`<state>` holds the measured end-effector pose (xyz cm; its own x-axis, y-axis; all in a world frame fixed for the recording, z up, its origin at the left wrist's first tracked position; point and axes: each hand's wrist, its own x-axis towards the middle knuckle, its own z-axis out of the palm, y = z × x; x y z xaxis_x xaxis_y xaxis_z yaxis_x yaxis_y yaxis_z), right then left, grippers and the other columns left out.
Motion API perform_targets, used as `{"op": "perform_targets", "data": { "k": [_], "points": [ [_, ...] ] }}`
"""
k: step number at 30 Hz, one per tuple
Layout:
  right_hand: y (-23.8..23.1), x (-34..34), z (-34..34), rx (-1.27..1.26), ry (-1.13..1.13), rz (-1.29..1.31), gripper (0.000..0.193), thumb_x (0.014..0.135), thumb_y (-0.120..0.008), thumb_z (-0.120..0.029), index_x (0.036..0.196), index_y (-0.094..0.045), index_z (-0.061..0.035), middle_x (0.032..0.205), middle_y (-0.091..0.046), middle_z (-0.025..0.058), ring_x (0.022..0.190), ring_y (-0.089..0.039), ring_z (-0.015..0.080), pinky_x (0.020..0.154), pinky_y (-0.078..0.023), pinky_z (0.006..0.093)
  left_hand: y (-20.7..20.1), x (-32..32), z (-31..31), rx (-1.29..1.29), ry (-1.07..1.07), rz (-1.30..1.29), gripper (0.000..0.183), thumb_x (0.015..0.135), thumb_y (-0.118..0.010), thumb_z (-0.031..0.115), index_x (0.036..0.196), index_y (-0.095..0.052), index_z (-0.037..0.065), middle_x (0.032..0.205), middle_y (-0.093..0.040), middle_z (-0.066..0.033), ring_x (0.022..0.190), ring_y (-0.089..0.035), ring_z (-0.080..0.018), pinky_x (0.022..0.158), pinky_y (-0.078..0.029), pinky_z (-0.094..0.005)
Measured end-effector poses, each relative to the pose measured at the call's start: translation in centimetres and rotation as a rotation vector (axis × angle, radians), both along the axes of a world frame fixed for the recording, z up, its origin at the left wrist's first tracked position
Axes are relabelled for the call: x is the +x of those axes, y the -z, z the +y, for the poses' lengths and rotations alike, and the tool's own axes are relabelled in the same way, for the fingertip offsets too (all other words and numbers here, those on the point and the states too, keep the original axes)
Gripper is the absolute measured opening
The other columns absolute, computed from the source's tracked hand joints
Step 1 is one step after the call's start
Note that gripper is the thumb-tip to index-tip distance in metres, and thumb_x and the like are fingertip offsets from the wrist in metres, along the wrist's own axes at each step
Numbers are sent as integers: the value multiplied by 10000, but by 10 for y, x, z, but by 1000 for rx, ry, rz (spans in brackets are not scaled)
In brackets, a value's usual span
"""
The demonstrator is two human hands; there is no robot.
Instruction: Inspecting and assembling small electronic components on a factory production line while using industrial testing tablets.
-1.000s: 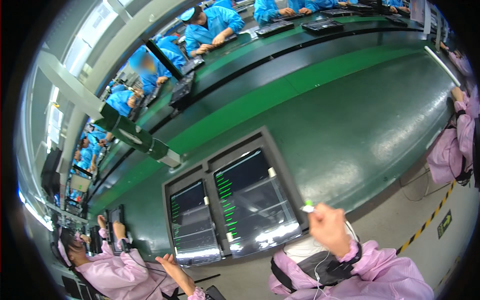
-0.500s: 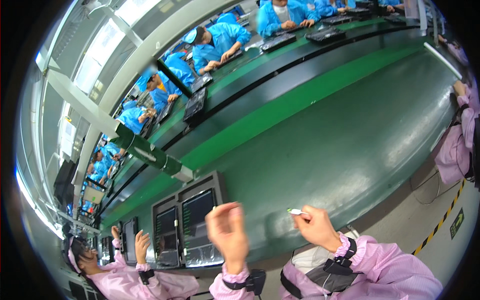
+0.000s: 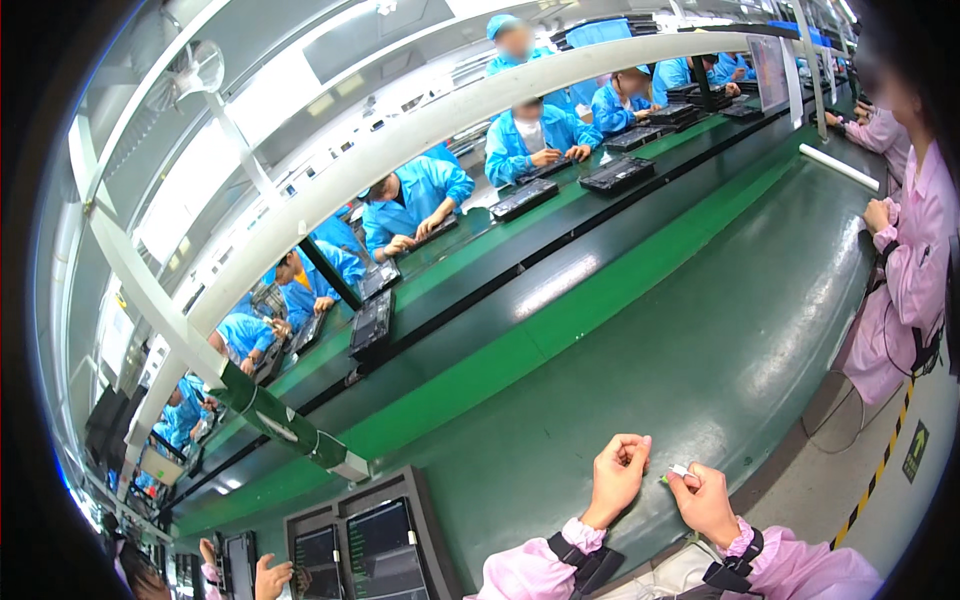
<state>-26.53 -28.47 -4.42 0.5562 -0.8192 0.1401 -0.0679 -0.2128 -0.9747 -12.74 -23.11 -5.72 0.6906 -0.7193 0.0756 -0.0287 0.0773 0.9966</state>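
My right hand (image 3: 705,505) is closed in a pinch on a small white plug with a green tip (image 3: 680,471), over the near edge of the green table (image 3: 560,400). The plug's tip points toward my left hand (image 3: 617,482), which is raised just to its left without touching it. That hand's fingers are drawn in toward the thumb; anything between them is too small or hidden to make out. To the left, a grey foam tray (image 3: 425,520) holds two dark flat panels, tablet-like in shape (image 3: 385,550).
A green-wrapped post (image 3: 290,420) stands on the table behind the tray. A co-worker's hand (image 3: 272,577) is at the lower left; another co-worker in pink (image 3: 915,240) is at the right. Several people in blue work across the line, with black devices (image 3: 617,176) before them.
My view has lifted and shifted, so the tray sits lower. My left hand has moved right, away from the tray and close to the right hand, and its fingers have drawn together.
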Motion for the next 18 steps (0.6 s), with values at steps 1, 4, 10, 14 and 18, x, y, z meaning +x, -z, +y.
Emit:
{"op": "perform_targets", "data": {
  "k": [1,4,10,14,18],
  "points": [
    [1,4,-2,106,-94,30,374,804,-619,-64,554,-341,-41,506,-362,-31,510,-318,25,397,-253,242,-2,1,1,1,5,-2,142,861,-597,139,860,-552,5,656,-578,-6,591,-521,-51,535,-410,-198],
    [-3,21,-2,200,-227,25,357,817,-614,-105,567,-368,-47,503,-386,-18,509,-330,30,403,-272,246,-7,7,4,-9,7,101,139,866,-590,141,863,-562,5,672,-584,-2,599,-526,-53,541,-414,-196],
    [-51,95,2,-9,-372,69,338,816,-611,-157,596,-384,-37,508,-384,4,521,-355,49,423,-305,266,-4,47,34,-194,-132,402,298,950,-425,267,897,-550,2,771,-595,-63,685,-553,-112,634,-452,-245],
    [-24,152,10,146,-459,-69,319,843,-583,-140,610,-397,-29,530,-412,-11,529,-384,36,427,-340,251,-13,74,64,-240,-213,422,362,956,-385,324,930,-524,-10,688,-548,-63,640,-540,-146,627,-460,-260],
    [-17,174,19,-72,-499,109,314,850,-585,-169,630,-426,-12,546,-519,56,530,-513,66,444,-421,275,-14,89,81,-173,-264,466,257,938,-453,249,992,-512,5,718,-536,-58,658,-535,-145,645,-472,-277]
  ]
}}
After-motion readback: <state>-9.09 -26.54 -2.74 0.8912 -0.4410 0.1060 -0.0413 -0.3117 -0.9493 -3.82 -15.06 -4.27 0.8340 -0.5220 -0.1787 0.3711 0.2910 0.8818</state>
